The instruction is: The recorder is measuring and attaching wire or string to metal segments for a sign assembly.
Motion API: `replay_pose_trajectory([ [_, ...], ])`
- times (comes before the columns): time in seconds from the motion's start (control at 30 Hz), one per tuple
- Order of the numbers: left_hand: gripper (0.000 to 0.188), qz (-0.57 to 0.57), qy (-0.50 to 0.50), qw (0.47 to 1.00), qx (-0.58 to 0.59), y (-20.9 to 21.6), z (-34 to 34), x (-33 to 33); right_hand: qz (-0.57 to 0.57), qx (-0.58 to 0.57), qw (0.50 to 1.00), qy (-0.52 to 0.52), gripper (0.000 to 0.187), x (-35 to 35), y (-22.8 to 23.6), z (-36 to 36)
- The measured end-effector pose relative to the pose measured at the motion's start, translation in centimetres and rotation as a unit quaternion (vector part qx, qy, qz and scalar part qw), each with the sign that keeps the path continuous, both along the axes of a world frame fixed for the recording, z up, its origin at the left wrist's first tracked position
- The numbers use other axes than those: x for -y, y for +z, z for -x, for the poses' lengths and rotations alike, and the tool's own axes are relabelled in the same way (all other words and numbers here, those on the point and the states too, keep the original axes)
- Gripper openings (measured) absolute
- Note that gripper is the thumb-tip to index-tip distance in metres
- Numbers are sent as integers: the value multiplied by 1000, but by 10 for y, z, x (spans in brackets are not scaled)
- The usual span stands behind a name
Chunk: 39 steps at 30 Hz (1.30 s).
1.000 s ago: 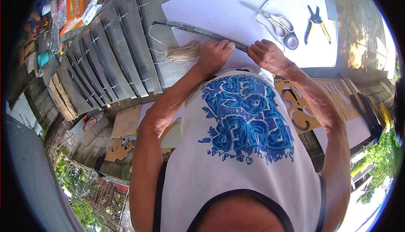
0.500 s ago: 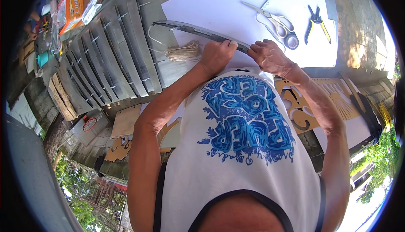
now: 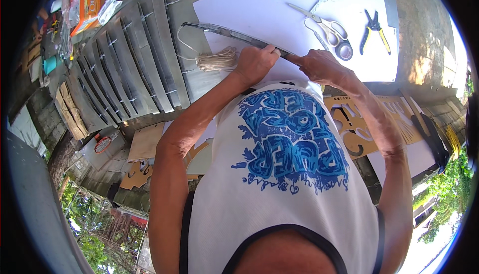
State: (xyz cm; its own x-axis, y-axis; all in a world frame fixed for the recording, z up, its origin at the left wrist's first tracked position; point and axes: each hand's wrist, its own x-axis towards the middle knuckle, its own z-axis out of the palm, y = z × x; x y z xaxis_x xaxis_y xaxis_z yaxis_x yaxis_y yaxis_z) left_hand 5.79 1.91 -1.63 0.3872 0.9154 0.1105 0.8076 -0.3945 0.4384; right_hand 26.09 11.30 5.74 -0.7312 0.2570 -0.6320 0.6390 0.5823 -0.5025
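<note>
Teal cup (image 3: 50, 64): far to the left of the left hand, near the edge of the view.
Wood piece (image 3: 71, 112): well to the left of the left hand and nearer the body; rough, split surface.
Orange package (image 3: 89, 8): far to the left of the left hand and farther from the body.
Grey slats (image 3: 148, 54): left of the left hand, set side by side in a row, with gaps between them.
Coiled cord (image 3: 216, 60): just beside the left hand, on its left; light-coloured, gathered in a bundle.
Dark strip (image 3: 227, 33): long, narrow and slightly curved; extends from the left hand outward to the left, beyond the coiled cord, its other end running to the right hand.
Left hand (image 3: 257, 64): clenched around the dark strip near its right end.
White sheet (image 3: 269, 14): beyond both hands, flat, beneath part of the dark strip.
Right hand (image 3: 322, 68): index finger extended onto the end of the dark strip, other fingers curled; whether it grips cannot be told.
Scissors (image 3: 323, 21): beyond the right hand, on the white sheet, blades pointing left.
Tape roll (image 3: 344, 57): just beyond the right hand, touching the scissors' handles.
Pliers (image 3: 373, 26): right of the right hand and farther out; black with yellow handles, legs spread.
</note>
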Motion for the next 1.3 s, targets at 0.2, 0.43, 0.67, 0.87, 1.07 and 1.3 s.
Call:
replay_pose_trajectory([
  [0.2, 4, 4, 12, 1000, -9, 2, -8, -3, -44, 58, 997, 31, 39, 3, -7, 7],
  [0.43, 6, 24, 9, 999, -19, 3, -12, -1, -36, 44, 998, 17, 23, 2, -4, 13],
  [0.67, 3, 26, 14, 998, -52, -2, -16, 0, -21, 120, 992, -32, 22, 6, 3, 19],
  [0.87, 5, 16, 31, 999, -10, -4, -16, 1, -31, -6, 999, -5, 39, 3, -7, -20],
  [1.07, 9, -12, 46, 999, 20, -12, -8, 3, -167, -32, 985, 16, 27, -16, 19, -37],
  [1.3, 8, -20, 74, 997, 28, -16, -12, 6, -152, -210, 966, -12, 17, -13, -6, -83],
])
